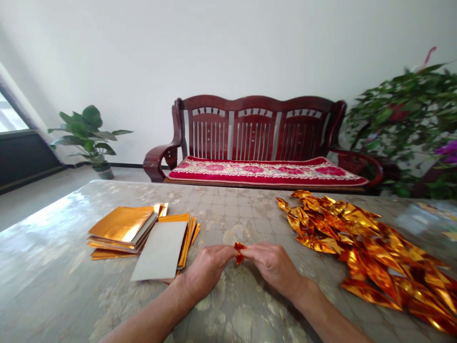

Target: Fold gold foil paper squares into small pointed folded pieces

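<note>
Between my two hands, over the middle of the table, is a small piece of folded orange-gold foil paper (239, 253). My left hand (210, 267) pinches it from the left with closed fingers. From the right, the fingers of my right hand (273, 267) close on its other side. Parts of the foil paper are hidden behind the fingers. Left of my left hand lie stacks of flat foil sheets: one stack (123, 224) shows its gold side on top, the other (160, 250) its grey back. A large heap of folded foil pieces (357, 233) spreads to my right.
The table (232, 214) has a patterned, glossy cover. A clear plastic bag (424, 216) lies at its right side. Beyond the far edge stands a wooden bench (253, 128) with a red floral cushion (264, 170). Potted plants (93, 133) flank it on both sides.
</note>
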`<state>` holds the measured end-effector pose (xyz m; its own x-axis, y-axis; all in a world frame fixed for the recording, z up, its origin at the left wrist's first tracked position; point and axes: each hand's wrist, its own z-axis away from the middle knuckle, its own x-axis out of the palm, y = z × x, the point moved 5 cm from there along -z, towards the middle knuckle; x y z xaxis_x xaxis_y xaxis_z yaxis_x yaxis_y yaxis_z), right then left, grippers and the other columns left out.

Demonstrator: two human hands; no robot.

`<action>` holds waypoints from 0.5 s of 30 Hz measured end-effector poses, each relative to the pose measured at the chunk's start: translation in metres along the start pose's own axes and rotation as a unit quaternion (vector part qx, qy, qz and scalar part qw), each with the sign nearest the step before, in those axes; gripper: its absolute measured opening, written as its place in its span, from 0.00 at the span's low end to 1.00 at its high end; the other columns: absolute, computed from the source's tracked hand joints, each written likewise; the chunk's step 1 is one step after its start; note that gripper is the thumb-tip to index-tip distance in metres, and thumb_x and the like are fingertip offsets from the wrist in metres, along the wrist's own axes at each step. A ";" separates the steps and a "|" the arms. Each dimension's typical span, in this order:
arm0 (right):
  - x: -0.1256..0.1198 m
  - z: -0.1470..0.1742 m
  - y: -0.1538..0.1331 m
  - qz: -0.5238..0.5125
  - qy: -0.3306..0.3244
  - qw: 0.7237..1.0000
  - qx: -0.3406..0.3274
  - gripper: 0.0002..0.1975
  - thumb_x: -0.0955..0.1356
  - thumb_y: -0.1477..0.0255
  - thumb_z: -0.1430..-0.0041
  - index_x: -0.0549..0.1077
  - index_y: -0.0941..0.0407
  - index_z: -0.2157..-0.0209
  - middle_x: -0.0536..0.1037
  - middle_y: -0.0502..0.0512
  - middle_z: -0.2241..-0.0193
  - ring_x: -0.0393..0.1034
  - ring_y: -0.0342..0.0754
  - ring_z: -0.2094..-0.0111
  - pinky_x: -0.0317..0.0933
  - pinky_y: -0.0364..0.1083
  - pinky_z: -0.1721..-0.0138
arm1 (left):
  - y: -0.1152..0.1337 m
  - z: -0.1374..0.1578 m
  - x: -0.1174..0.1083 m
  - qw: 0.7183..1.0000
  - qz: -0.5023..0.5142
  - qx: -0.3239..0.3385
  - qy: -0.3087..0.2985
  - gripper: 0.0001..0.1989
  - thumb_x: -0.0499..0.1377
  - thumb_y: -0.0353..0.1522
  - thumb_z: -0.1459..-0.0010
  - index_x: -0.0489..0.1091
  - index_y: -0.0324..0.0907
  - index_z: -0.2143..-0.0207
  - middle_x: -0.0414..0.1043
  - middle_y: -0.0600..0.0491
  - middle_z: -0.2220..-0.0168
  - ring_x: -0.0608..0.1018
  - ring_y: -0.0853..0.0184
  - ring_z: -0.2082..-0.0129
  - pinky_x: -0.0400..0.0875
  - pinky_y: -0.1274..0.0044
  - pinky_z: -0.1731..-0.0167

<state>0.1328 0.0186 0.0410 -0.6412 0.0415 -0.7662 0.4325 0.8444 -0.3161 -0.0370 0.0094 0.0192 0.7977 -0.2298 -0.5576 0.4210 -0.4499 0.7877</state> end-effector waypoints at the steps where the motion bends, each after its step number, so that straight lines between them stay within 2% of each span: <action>1: 0.000 0.000 -0.001 -0.002 0.007 1.000 -0.002 0.14 0.63 0.78 0.35 0.79 0.52 0.56 0.83 0.53 0.61 0.79 0.47 0.63 0.72 0.44 0.61 | -0.001 0.000 0.000 1.000 0.007 -0.005 0.006 0.13 0.55 0.30 0.36 0.78 0.51 0.57 0.79 0.52 0.60 0.78 0.64 0.60 0.67 0.79 0.56; 4: 0.001 0.000 -0.001 -0.006 0.026 0.999 0.018 0.15 0.63 0.78 0.35 0.78 0.51 0.55 0.83 0.53 0.61 0.79 0.47 0.63 0.72 0.44 0.61 | -0.005 0.001 -0.001 0.998 0.027 -0.030 0.045 0.09 0.56 0.33 0.37 0.77 0.49 0.60 0.78 0.53 0.65 0.77 0.66 0.64 0.67 0.80 0.59; 8: 0.004 0.001 0.007 -0.010 0.055 0.993 0.102 0.16 0.65 0.77 0.37 0.76 0.50 0.51 0.83 0.51 0.60 0.80 0.48 0.62 0.73 0.44 0.60 | -0.008 -0.001 -0.002 0.990 0.064 -0.059 0.115 0.07 0.57 0.33 0.38 0.72 0.48 0.58 0.78 0.54 0.63 0.78 0.65 0.63 0.67 0.79 0.60; 11: 0.007 0.001 0.012 -0.012 0.065 0.987 0.147 0.17 0.66 0.77 0.39 0.76 0.50 0.50 0.83 0.50 0.58 0.80 0.49 0.61 0.73 0.45 0.59 | -0.009 -0.004 -0.002 0.985 0.083 -0.072 0.134 0.06 0.57 0.32 0.38 0.69 0.47 0.58 0.78 0.54 0.63 0.79 0.66 0.62 0.68 0.79 0.60; 15: 0.011 0.001 0.014 -0.024 0.059 0.980 0.186 0.16 0.67 0.77 0.40 0.77 0.49 0.52 0.83 0.49 0.58 0.80 0.50 0.60 0.74 0.45 0.58 | -0.012 -0.006 -0.002 0.984 0.050 -0.100 0.142 0.03 0.58 0.31 0.40 0.71 0.46 0.63 0.78 0.55 0.68 0.78 0.66 0.67 0.67 0.79 0.64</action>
<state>0.1324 0.0301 0.0270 -0.7264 0.0864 -0.6818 0.5866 0.5947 -0.5497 -0.0414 0.0200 0.0123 0.9163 -0.0015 -0.4004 0.3871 -0.2527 0.8868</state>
